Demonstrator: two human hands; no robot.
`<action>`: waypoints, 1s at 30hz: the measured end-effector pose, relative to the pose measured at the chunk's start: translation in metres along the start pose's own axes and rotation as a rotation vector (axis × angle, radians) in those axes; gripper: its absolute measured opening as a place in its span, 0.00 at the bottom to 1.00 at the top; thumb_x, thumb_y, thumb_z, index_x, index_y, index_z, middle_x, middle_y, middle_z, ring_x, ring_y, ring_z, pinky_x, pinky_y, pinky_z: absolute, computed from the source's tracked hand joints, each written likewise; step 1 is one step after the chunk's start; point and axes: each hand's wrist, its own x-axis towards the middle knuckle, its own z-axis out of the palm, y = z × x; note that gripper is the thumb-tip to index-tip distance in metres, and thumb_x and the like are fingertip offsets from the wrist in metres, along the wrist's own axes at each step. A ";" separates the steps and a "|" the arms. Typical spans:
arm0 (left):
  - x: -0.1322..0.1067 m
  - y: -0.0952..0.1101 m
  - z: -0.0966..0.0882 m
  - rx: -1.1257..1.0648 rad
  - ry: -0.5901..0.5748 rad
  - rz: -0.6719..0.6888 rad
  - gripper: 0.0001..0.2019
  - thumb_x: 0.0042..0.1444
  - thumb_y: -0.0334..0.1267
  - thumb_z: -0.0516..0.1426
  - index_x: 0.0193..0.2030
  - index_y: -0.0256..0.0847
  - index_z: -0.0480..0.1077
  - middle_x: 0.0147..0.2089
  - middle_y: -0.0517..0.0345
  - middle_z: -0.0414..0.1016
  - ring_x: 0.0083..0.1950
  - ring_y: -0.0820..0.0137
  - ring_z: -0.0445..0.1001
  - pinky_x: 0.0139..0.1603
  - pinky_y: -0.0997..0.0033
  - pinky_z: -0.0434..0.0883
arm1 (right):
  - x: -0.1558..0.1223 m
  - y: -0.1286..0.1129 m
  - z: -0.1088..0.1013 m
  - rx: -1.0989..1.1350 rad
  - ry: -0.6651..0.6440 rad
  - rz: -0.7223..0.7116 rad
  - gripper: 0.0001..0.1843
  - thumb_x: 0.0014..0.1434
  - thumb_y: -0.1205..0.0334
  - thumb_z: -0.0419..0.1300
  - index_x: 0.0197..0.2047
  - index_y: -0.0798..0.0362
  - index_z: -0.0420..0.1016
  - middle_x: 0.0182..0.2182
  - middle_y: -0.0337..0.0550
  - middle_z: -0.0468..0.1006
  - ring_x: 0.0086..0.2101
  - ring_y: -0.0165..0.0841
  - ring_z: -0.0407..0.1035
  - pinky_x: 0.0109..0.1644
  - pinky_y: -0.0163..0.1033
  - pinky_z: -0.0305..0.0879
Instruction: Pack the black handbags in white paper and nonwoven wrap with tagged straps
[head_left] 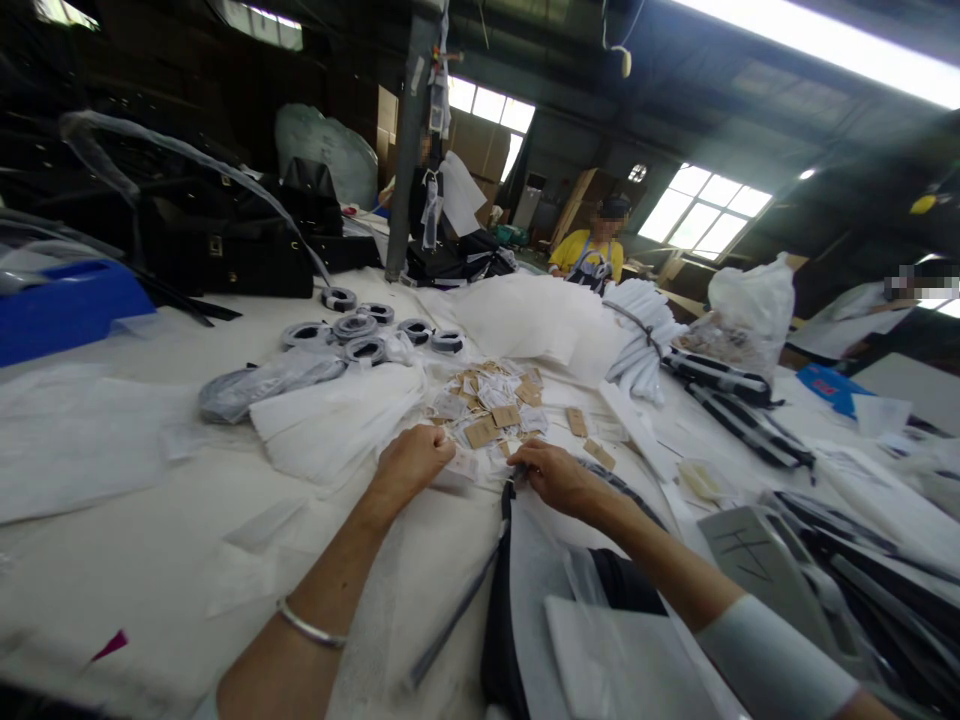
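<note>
My left hand (411, 462) rests on the white table with its fingers curled into a fist, next to a pile of small brown paper tags (491, 400). What it pinches, if anything, is hidden. My right hand (551, 474) is closed in a pinch on the top end of a black strap (504, 560), which runs back toward me from a black bag (622, 585). A silver bangle (309, 627) sits on my left wrist.
Grey tape rolls (356, 330) and folded white sheets (337, 425) lie beyond my left hand. Black-and-white straps (739, 405), a bundle of white rolls (637, 335) and a plastic bag (750, 310) are at the right. Black bags (225, 245) stand at the back left. A person in yellow (592, 255) works across the table.
</note>
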 end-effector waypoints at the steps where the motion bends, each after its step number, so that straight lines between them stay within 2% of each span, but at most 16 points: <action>1: -0.002 0.001 0.000 0.040 0.007 -0.010 0.11 0.51 0.40 0.51 0.21 0.41 0.64 0.25 0.57 0.71 0.31 0.66 0.70 0.31 0.70 0.58 | 0.002 -0.004 0.000 0.011 0.005 0.018 0.22 0.51 0.78 0.55 0.46 0.52 0.79 0.45 0.45 0.77 0.45 0.36 0.71 0.52 0.39 0.64; 4: -0.005 0.002 0.000 0.149 0.016 -0.025 0.09 0.50 0.38 0.52 0.22 0.41 0.67 0.27 0.54 0.74 0.33 0.65 0.72 0.32 0.70 0.59 | 0.007 -0.021 0.000 0.100 0.030 0.045 0.15 0.57 0.67 0.58 0.47 0.50 0.80 0.47 0.46 0.77 0.39 0.34 0.72 0.47 0.39 0.66; 6: -0.006 0.002 -0.001 0.179 0.016 -0.025 0.10 0.52 0.39 0.51 0.24 0.41 0.69 0.29 0.54 0.76 0.33 0.66 0.73 0.32 0.70 0.59 | 0.010 -0.033 0.002 0.151 0.008 0.026 0.12 0.59 0.61 0.59 0.43 0.50 0.81 0.44 0.44 0.79 0.38 0.34 0.72 0.44 0.37 0.66; 9: -0.005 0.002 -0.002 0.203 0.034 -0.039 0.11 0.54 0.40 0.50 0.26 0.42 0.71 0.31 0.55 0.77 0.33 0.66 0.73 0.31 0.71 0.60 | 0.012 -0.045 0.007 0.103 -0.047 0.060 0.09 0.54 0.66 0.59 0.34 0.51 0.82 0.37 0.43 0.79 0.37 0.33 0.72 0.43 0.35 0.64; 11: -0.005 0.002 -0.003 0.213 0.056 -0.047 0.11 0.54 0.40 0.50 0.28 0.43 0.72 0.32 0.55 0.77 0.34 0.66 0.73 0.32 0.71 0.60 | 0.011 -0.048 0.010 0.043 -0.057 0.124 0.09 0.51 0.69 0.58 0.31 0.51 0.81 0.36 0.43 0.78 0.37 0.33 0.72 0.43 0.36 0.63; 16: -0.006 0.001 -0.003 0.220 0.098 -0.051 0.12 0.55 0.39 0.49 0.28 0.43 0.72 0.31 0.54 0.77 0.35 0.64 0.74 0.31 0.70 0.59 | 0.010 -0.044 0.012 0.039 -0.061 0.198 0.11 0.52 0.67 0.57 0.30 0.51 0.81 0.38 0.44 0.79 0.39 0.36 0.72 0.45 0.37 0.62; 21: -0.005 -0.001 -0.005 0.199 0.107 -0.042 0.12 0.55 0.38 0.49 0.28 0.44 0.73 0.32 0.55 0.78 0.34 0.64 0.75 0.30 0.70 0.60 | 0.017 -0.037 0.014 0.220 -0.061 0.175 0.15 0.53 0.64 0.57 0.39 0.48 0.84 0.40 0.42 0.81 0.41 0.36 0.73 0.47 0.37 0.63; 26: -0.005 0.001 -0.005 0.195 0.132 -0.047 0.13 0.56 0.39 0.49 0.29 0.44 0.74 0.33 0.54 0.79 0.37 0.63 0.77 0.31 0.70 0.62 | 0.024 -0.040 0.019 0.161 -0.070 0.252 0.13 0.49 0.66 0.56 0.29 0.51 0.83 0.33 0.42 0.81 0.36 0.34 0.72 0.39 0.35 0.63; 30: -0.007 0.004 -0.006 0.196 0.162 -0.071 0.13 0.56 0.39 0.49 0.30 0.44 0.75 0.34 0.54 0.80 0.39 0.62 0.78 0.33 0.70 0.64 | 0.029 -0.041 0.016 0.003 -0.050 0.247 0.12 0.50 0.67 0.54 0.26 0.54 0.80 0.32 0.44 0.80 0.36 0.34 0.71 0.41 0.35 0.62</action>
